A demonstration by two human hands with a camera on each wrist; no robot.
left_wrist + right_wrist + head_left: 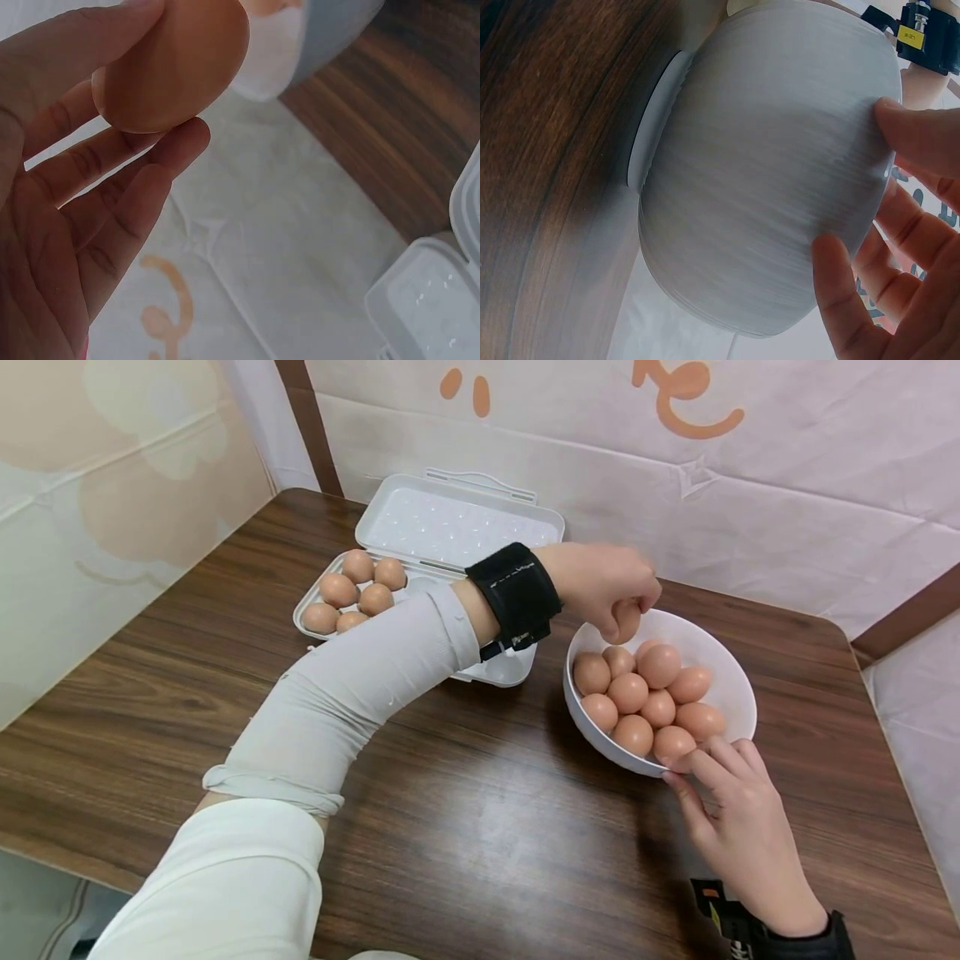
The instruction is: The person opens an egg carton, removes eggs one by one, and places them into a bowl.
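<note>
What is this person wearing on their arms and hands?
Both hands are bare, with no gloves. The left arm wears a pale grey-white sleeve, bunched near the elbow, over a white top. A broad black strap with faint white marks wraps the left wrist. The right wrist has a black band with an orange-marked tag.

You can read no text here; the yellow label (pixel 909 34) on the strap beyond your right hand's fingertips is blurred
</note>
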